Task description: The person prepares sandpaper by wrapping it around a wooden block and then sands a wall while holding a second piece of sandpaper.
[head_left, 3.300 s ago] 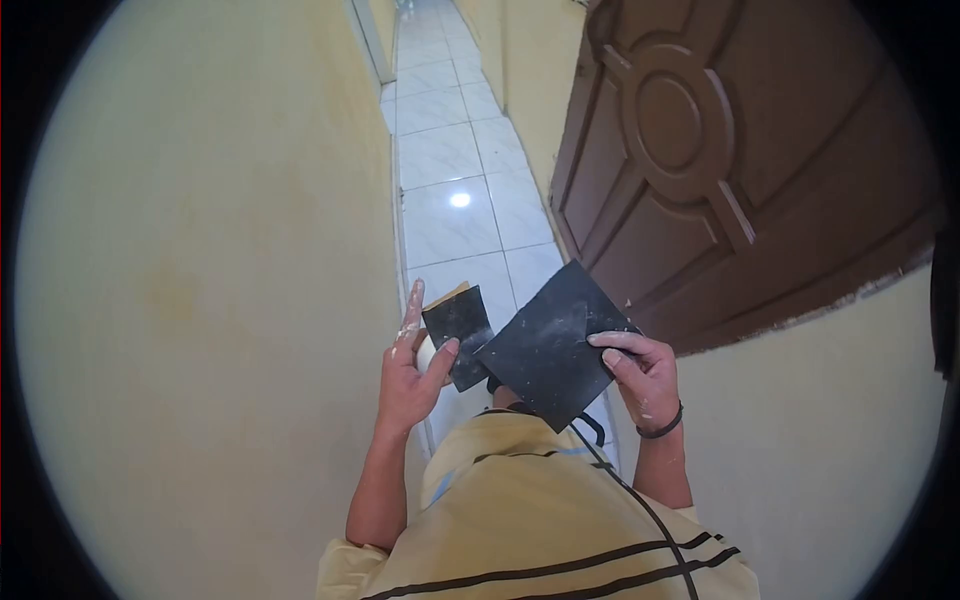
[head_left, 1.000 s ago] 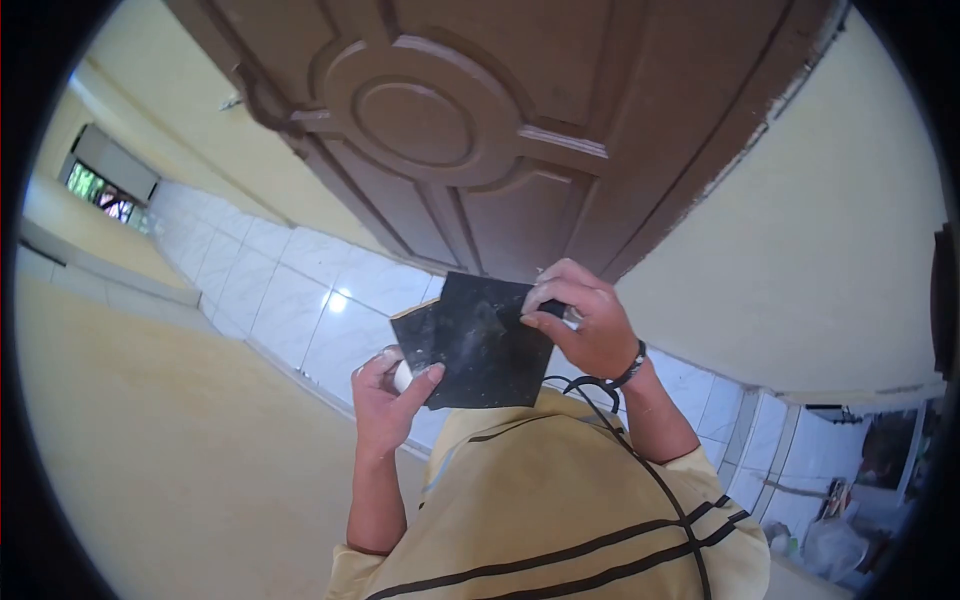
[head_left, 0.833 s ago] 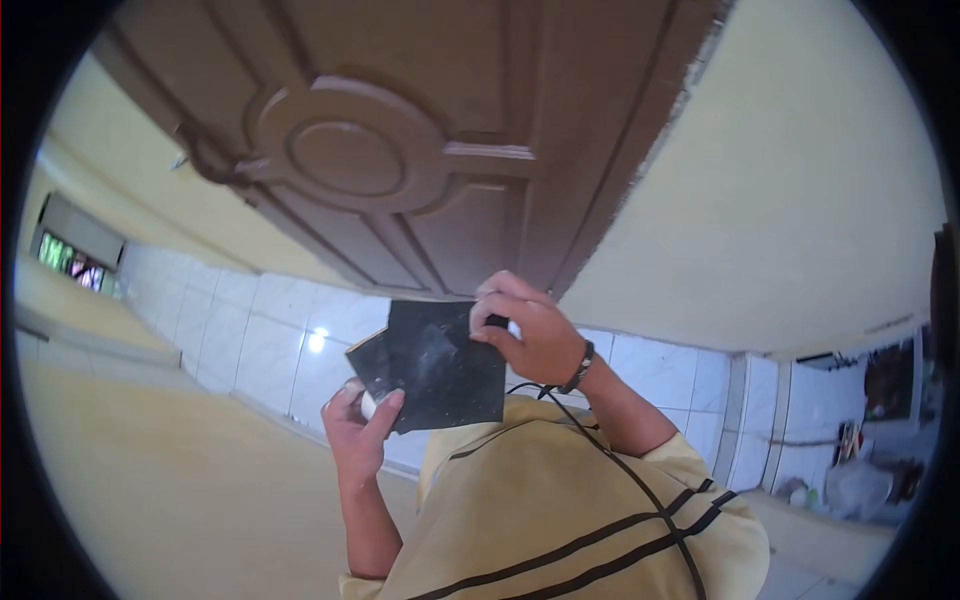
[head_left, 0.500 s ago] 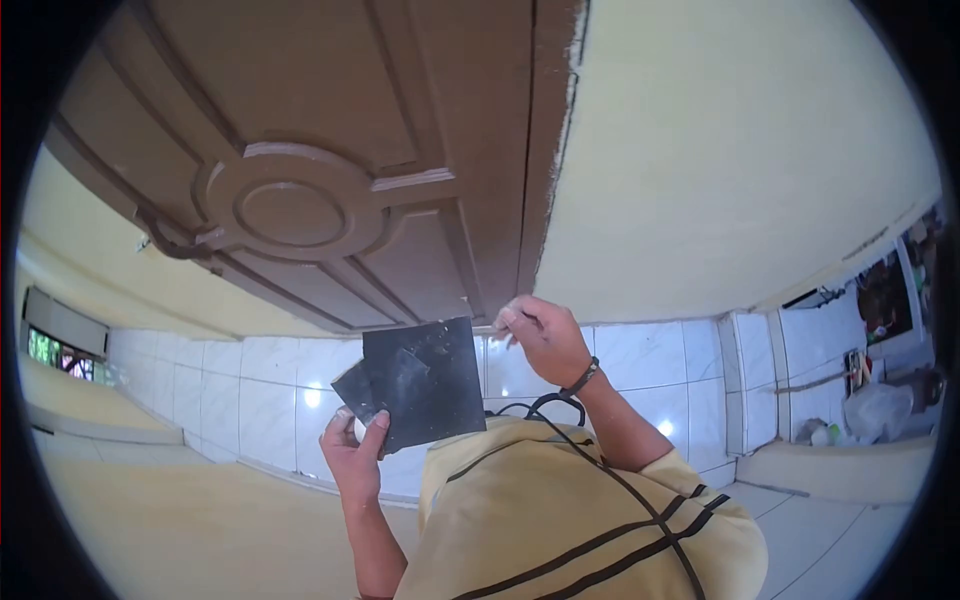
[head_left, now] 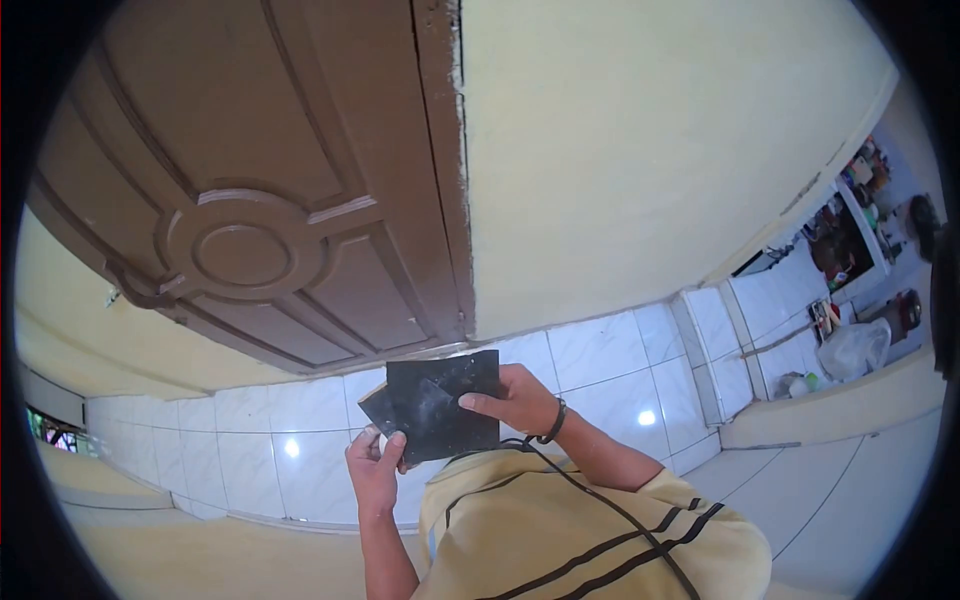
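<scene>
A black sheet of sandpaper (head_left: 435, 410) with whitish dust on its face is held up in front of my shirt. One corner juts out at its left, with a tan edge showing. My left hand (head_left: 375, 468) pinches the lower left of the sheet, thumb on the dark face. On the other side, my right hand (head_left: 522, 402) grips the right edge, thumb laid over the front and fingers hidden behind. A dark band circles my right wrist.
Ahead stands a brown panelled door (head_left: 240, 255) with a curved handle (head_left: 140, 290). Its frame meets a pale yellow wall (head_left: 620, 180) along a rough whitish edge. White tiles (head_left: 235, 445) cover the floor. At the right are a low step (head_left: 710, 350), a plastic bag (head_left: 855, 348) and clutter.
My right hand, apart from the sandpaper before, has come in and taken hold of its right edge. The view has turned rightward, so the door sits farther left.
</scene>
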`<state>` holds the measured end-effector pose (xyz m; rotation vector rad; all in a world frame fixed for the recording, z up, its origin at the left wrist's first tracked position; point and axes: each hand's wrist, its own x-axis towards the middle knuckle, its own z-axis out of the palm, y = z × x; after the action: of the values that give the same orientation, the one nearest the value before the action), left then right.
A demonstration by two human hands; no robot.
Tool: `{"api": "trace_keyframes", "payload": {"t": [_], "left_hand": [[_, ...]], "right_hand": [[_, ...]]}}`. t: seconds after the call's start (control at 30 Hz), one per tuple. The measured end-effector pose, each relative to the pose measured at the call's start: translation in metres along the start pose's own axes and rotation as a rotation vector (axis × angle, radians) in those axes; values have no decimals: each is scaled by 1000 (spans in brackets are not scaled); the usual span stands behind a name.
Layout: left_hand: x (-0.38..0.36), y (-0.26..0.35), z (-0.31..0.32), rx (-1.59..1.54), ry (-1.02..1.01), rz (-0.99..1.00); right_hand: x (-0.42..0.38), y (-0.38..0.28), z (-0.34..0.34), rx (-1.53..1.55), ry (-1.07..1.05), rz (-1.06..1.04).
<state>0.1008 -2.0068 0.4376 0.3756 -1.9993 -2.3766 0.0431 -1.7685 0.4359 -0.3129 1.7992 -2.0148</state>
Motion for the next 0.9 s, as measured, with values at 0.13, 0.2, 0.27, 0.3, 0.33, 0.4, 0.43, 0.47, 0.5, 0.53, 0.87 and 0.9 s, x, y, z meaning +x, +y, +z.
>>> {"api": "trace_keyframes", "payload": {"t": [0.13, 0.2, 0.27, 0.3, 0.33, 0.4, 0.43, 0.47, 0.5, 0.53, 0.87, 0.9], "left_hand": [[-9, -34, 11, -34, -1, -74], [-13, -38, 26, 98, -40, 0], [-13, -39, 43, 163, -121, 127], [-11, -37, 46, 142, -195, 112], [-13, -41, 50, 130, -201, 137], [-11, -50, 64, 107, -219, 198], [-7, -50, 62, 164, -290, 173], [-8, -53, 67, 147, -245, 148], [-12, -44, 78, 131, -199, 125], [-13, -38, 84, 118, -151, 103], [11, -13, 135, 144, 56, 180], [16, -14, 141, 115, 139, 201]], "right_hand": [[-30, 1, -26, 135, -153, -29], [-39, -1, -27, -109, -140, -162], [-46, 0, -23, -350, -130, -261], [-47, 5, -19, -430, -87, -270], [-49, 8, -16, -453, -57, -194], [-52, 8, -17, -500, 7, -55], [-57, 2, -17, -520, 91, -97], [-59, 2, -23, -503, 130, -87], [-62, 1, -29, -485, 167, -79], [-64, -4, -34, -463, 204, -72], [-32, -30, -116, 38, 207, -314], [-32, -38, -144, 28, 194, -359]]}}
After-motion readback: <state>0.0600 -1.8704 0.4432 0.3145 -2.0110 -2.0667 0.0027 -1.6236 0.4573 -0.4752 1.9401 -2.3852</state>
